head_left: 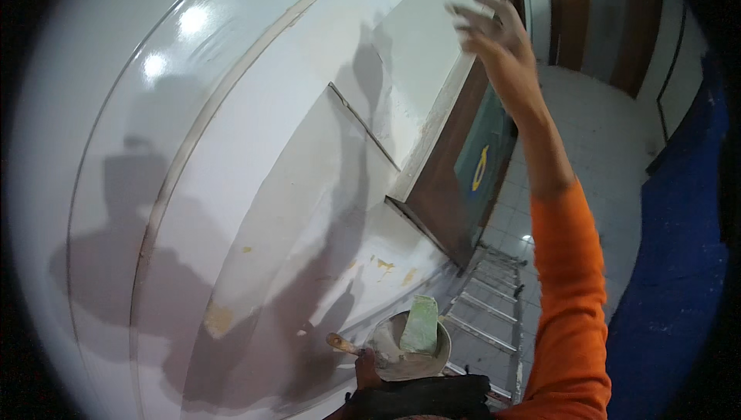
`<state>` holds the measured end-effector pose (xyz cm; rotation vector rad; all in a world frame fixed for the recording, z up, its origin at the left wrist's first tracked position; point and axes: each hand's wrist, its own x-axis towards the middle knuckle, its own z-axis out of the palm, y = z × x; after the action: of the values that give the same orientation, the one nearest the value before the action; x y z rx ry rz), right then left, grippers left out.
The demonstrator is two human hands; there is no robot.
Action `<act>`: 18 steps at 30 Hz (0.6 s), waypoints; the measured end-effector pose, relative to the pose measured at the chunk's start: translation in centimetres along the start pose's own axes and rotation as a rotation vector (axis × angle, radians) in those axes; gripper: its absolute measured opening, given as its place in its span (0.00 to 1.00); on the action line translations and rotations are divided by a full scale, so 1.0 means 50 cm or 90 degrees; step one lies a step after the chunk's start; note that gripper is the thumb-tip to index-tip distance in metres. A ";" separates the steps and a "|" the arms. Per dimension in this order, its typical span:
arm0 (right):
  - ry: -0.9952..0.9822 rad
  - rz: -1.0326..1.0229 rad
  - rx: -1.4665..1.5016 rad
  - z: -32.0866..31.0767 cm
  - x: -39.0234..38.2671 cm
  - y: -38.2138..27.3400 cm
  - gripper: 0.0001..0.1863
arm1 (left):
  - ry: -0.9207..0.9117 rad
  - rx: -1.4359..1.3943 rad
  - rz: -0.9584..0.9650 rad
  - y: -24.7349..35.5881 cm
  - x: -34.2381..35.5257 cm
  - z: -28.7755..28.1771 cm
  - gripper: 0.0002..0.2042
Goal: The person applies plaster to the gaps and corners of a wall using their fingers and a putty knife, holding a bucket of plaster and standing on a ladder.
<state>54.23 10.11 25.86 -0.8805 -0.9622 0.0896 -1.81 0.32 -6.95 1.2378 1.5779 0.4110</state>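
My right hand (498, 38) is raised high beside the white wall (293, 188), above the dark wooden door frame, fingers apart and slightly curled, nothing visible in them. Low in the view, my left hand (367, 370) grips a wooden-handled putty knife (343, 344) at the side of a round container (390, 339) smeared with pale paste; whether it also grips the container is unclear. A flat pale green spreader (421, 320) rests in the container. The wall has yellowish patches, pale filler areas and a thin dark diagonal strip (363, 127), with shadows cast across it.
A door (455, 219) with a yellow oval mark is set in the wall. An aluminium ladder (482, 316) stands below me at the right, over a tiled floor (571, 119). A blue sheet-like surface (671, 250) runs along the right, and brown panels (571, 3) stand at the far end.
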 end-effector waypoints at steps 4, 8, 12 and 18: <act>-0.008 -0.093 -0.109 0.042 0.237 0.093 0.37 | 0.040 0.139 0.029 0.013 0.002 0.004 0.26; 0.022 -0.055 -0.233 0.095 0.320 0.125 0.38 | 0.059 0.226 0.006 0.015 -0.009 0.003 0.26; 0.050 -0.073 -0.398 0.127 0.346 0.112 0.39 | 0.099 0.217 0.069 -0.004 -0.001 0.004 0.26; 0.062 -0.126 -0.504 0.125 0.391 0.122 0.40 | 0.099 0.193 0.031 -0.011 0.016 0.001 0.26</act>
<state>63.04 26.41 36.54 -1.4860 -0.9945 -0.5325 -1.98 0.77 -7.81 1.5072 1.7927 0.3109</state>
